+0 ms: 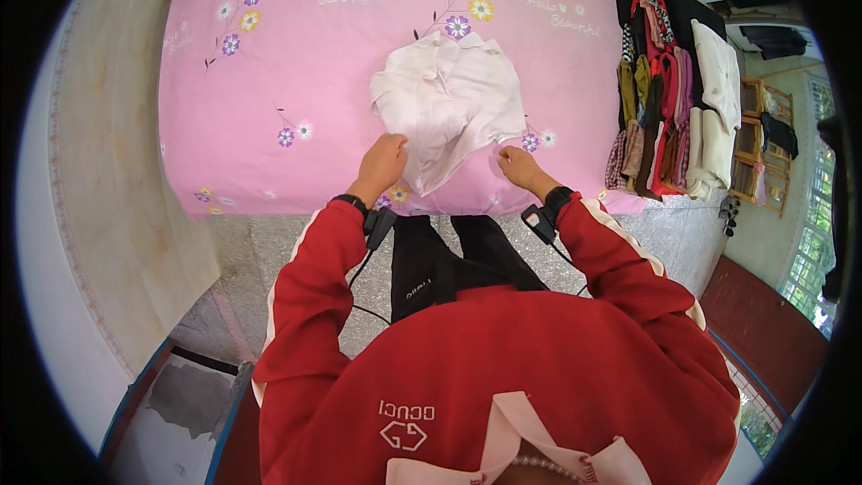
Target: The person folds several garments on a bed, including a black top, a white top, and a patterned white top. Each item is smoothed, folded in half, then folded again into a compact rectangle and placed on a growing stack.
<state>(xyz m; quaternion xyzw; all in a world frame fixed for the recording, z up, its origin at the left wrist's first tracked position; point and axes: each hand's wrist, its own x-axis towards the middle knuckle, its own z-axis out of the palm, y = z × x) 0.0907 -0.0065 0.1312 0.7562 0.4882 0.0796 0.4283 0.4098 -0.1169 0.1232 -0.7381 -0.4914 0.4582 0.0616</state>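
Note:
A crumpled, pale pinkish-white garment (448, 98), apparently a collared shirt, lies spread on a pink flowered bed sheet (323, 74). My left hand (382, 163) is at the garment's lower left edge, its fingertips pinching the cloth. Just below the lower right edge is my right hand (517, 165), fingers curled by a small white tag-like patch. Whether those fingers hold any cloth is hard to tell. The bottom of the garment hangs in a loose point between my two hands.
Rows of folded, many-coloured clothes (656, 114) line the bed's right side, with white folded pieces (715, 81) at their outer edge. Beyond stands a wooden rack (768, 141). A pale wooden panel (128, 121) rises at the left. Cables hang from devices (380, 225) on my wrists.

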